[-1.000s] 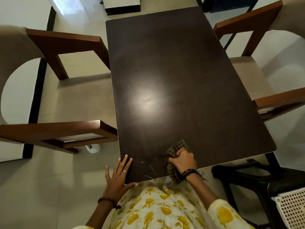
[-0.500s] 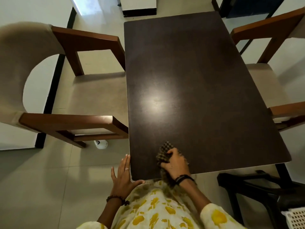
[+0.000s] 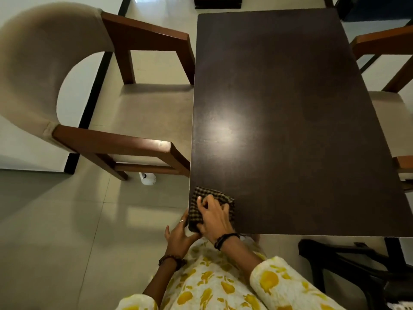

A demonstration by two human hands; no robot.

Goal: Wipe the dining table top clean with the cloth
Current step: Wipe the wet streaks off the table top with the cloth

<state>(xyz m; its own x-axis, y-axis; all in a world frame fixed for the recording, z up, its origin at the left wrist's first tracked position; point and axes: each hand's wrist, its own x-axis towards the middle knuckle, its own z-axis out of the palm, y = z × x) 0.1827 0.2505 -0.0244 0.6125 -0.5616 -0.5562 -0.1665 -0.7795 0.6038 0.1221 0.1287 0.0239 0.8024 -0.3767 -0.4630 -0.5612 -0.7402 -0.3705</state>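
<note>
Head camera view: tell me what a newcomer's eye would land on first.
The dark dining table top fills the middle and right of the view, with a bright patch of reflected light near its left side. At its near left corner the right hand presses a checked cloth onto the surface, while the left hand rests at the table's edge just beside it. A wooden armchair with a curved beige back stands to the left of the table.

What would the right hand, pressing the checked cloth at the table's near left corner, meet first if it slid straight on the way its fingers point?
Probably nothing: the right hand points up the bare table top.
</note>
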